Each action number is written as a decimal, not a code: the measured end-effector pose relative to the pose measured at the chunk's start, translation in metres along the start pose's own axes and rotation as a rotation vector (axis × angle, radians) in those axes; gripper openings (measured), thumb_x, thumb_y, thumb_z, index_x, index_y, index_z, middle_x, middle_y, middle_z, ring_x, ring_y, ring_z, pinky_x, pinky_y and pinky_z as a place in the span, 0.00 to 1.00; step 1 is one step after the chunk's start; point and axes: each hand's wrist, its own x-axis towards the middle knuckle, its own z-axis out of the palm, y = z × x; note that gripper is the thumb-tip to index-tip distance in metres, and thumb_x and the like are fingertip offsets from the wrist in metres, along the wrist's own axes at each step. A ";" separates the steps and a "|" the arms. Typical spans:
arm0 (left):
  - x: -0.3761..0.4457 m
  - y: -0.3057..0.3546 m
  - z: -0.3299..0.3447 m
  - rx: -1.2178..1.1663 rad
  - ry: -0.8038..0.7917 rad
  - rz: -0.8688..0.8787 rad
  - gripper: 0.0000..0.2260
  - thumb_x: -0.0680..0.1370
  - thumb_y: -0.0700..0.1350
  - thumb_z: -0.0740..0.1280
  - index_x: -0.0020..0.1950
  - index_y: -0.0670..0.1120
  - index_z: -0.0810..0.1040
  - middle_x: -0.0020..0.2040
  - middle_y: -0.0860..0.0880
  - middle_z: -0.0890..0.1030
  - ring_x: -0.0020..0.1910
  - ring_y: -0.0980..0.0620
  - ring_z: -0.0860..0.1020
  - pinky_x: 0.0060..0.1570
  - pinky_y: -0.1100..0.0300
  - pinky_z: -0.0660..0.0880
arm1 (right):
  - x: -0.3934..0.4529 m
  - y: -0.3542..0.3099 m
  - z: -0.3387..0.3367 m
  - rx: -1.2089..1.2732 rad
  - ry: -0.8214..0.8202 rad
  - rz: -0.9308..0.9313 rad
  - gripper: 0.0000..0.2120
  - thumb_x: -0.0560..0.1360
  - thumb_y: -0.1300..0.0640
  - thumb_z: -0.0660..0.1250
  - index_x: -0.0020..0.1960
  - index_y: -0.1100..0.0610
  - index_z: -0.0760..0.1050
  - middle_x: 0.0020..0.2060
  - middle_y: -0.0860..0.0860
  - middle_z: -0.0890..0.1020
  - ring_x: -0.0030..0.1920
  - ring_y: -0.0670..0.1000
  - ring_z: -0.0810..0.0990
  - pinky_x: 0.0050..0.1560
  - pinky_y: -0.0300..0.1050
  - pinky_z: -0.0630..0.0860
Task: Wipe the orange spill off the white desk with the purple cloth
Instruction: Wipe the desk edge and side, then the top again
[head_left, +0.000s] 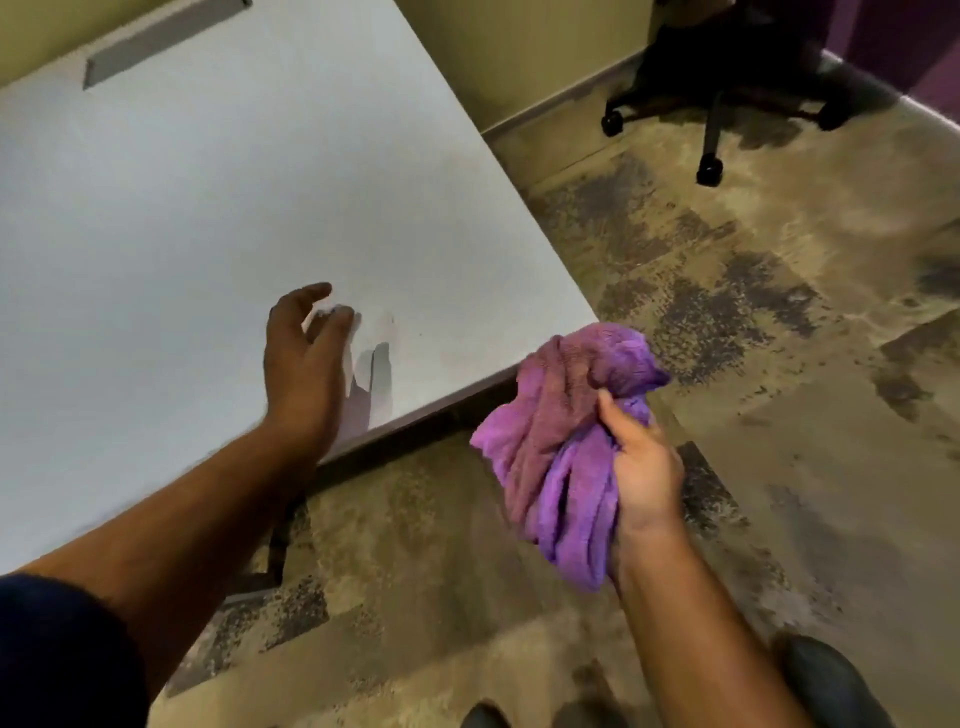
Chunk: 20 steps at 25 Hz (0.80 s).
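Head view, looking down past both forearms at a desk corner.

Right hand (641, 462): closed around a bunched purple microfibre cloth (561, 431), fingers wrapped over the lower folds, thumb pointing up into the wad. The cloth is off the desk, held in the air just beyond the near edge, close to the corner, over the floor. Part of the fabric facing the desk looks browner and duller than the rest, which could be absorbed spill, though lighting may account for it. Bunched like this it presents a thick pad rather than a flat sheet, which suits scrubbing.

Left hand (304, 358): open, holding nothing, fingers loosely curled, palm turned inward, over the flat white desk top (182, 218) near its front edge. Cannot tell whether the fingertips touch the surface. Shadows of the fingers fall on the desk just right of it. Probably placed there to steady the body or to check the surface.

Orange spill: no clear orange patch visible. Only a faint discoloured smear (384, 325) shows just right of the left fingers. Judgement: wiping is largely done, or a final pass remains.

Surroundings: mottled brown carpet floor (727, 395), black wheeled office chair base (727, 98) well away, grey strip (161, 41) at the desk's far side.
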 end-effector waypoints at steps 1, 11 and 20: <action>0.001 0.014 0.021 -0.026 -0.007 -0.005 0.18 0.82 0.54 0.67 0.72 0.56 0.75 0.69 0.59 0.75 0.65 0.68 0.76 0.65 0.69 0.73 | 0.003 -0.021 -0.003 0.096 -0.032 0.133 0.17 0.78 0.58 0.66 0.64 0.64 0.82 0.53 0.59 0.87 0.51 0.58 0.88 0.58 0.57 0.81; 0.056 0.102 0.193 0.530 -0.006 0.012 0.21 0.86 0.52 0.61 0.78 0.46 0.71 0.79 0.46 0.71 0.79 0.45 0.69 0.80 0.51 0.64 | 0.083 -0.153 0.003 -0.169 -0.094 -0.107 0.11 0.81 0.59 0.67 0.61 0.54 0.84 0.56 0.57 0.88 0.58 0.58 0.86 0.66 0.58 0.80; 0.055 0.089 0.212 0.703 0.073 -0.044 0.20 0.87 0.56 0.54 0.79 0.57 0.66 0.83 0.55 0.66 0.83 0.51 0.63 0.82 0.51 0.59 | 0.182 -0.172 0.040 -0.656 -0.224 -0.237 0.14 0.76 0.55 0.66 0.47 0.37 0.85 0.42 0.41 0.89 0.44 0.38 0.85 0.47 0.34 0.80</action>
